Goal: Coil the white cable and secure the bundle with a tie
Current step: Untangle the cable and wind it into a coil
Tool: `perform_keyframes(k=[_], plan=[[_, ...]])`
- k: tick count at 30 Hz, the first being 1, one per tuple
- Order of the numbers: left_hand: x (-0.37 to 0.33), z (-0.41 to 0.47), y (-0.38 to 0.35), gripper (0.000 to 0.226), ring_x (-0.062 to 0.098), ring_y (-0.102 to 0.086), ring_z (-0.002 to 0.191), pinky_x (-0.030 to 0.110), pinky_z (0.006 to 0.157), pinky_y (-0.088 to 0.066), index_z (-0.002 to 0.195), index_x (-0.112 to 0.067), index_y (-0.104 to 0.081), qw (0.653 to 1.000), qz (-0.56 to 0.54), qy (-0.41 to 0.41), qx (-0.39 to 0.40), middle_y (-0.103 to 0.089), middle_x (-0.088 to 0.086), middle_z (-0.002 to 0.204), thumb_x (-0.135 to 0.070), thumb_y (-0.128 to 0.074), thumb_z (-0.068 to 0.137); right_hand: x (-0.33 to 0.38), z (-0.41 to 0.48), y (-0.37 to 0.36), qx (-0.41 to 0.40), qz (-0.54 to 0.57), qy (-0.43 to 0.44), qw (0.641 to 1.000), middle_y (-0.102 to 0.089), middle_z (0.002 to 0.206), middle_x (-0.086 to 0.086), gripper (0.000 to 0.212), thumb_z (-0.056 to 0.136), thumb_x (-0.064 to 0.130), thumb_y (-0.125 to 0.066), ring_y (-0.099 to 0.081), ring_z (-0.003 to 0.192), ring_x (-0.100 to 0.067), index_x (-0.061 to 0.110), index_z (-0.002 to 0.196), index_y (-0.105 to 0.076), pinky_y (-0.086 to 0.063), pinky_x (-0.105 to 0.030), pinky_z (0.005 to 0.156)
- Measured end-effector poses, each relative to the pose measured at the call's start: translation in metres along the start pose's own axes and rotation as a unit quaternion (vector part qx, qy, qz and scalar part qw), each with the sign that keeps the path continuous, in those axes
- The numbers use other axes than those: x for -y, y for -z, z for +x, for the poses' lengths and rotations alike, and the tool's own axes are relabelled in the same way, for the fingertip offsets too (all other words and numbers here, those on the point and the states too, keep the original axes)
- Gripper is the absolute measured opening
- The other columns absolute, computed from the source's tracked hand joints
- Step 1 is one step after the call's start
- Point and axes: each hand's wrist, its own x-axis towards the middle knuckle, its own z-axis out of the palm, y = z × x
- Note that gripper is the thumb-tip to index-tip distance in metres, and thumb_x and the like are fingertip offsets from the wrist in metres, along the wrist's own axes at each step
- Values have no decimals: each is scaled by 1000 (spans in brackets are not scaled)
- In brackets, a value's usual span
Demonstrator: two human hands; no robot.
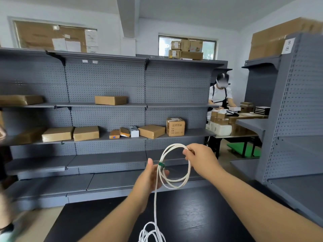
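A white cable (187,177) forms two or three loops in the air above a black table (192,215). My right hand (201,158) pinches the top of the loops. My left hand (150,179) sits at the loops' left side, fingers spread, with the strands running across the palm. A small green tie (161,165) wraps the cable just above my left thumb. From there a strand hangs straight down to a loose pile of cable (152,233) on the table's near edge.
Grey pegboard shelving (108,105) with cardboard boxes (152,131) stands behind the table. Another grey shelf unit (293,119) rises at the right. A person (221,95) works at a box-covered table in the back right.
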Motion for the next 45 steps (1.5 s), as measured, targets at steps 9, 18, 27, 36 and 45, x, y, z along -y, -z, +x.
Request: perform_keyframes(k=[9,18,27,36,45], plan=[[19,-19,-51,19,8,-59,74,22,69,-44,92,-23,-58,979,112,-139,-100,-68,-2,85,-30,-41,98,-20,-8,0,-35,212,-119,969,-58,66,-2,22,95,16,-47,-49,54,-14,7,85,-63,-43,-25,53],[-16,-1,-55,30,18,-53,64,32,60,-40,78,-15,-48,878,407,-205,-144,-54,0,66,-31,-35,100,-52,-13,11,67,262,-148,951,-67,88,-13,17,95,19,-49,-52,61,-13,12,87,-62,-48,-27,61],[-69,-2,-63,33,28,-55,79,37,68,-40,101,-6,-50,740,641,-194,-59,-59,13,88,-34,-35,100,-36,-4,54,119,48,109,986,-51,137,1,47,95,37,-48,-46,127,-14,21,139,-38,-34,-28,102],[-76,-12,-63,24,22,-47,74,35,67,-37,90,-12,-45,702,686,-189,-11,-49,4,80,-33,-39,99,-24,1,55,167,-51,185,967,-63,91,-7,26,97,28,-45,-55,85,-22,13,108,-64,-43,-40,76],[-58,-14,-44,27,17,-48,67,30,62,-37,82,-12,-53,831,524,-186,-20,-53,2,71,-35,-47,95,-20,0,38,157,14,161,974,-57,85,0,18,97,26,-45,-50,76,-15,17,103,-60,-36,-30,63]])
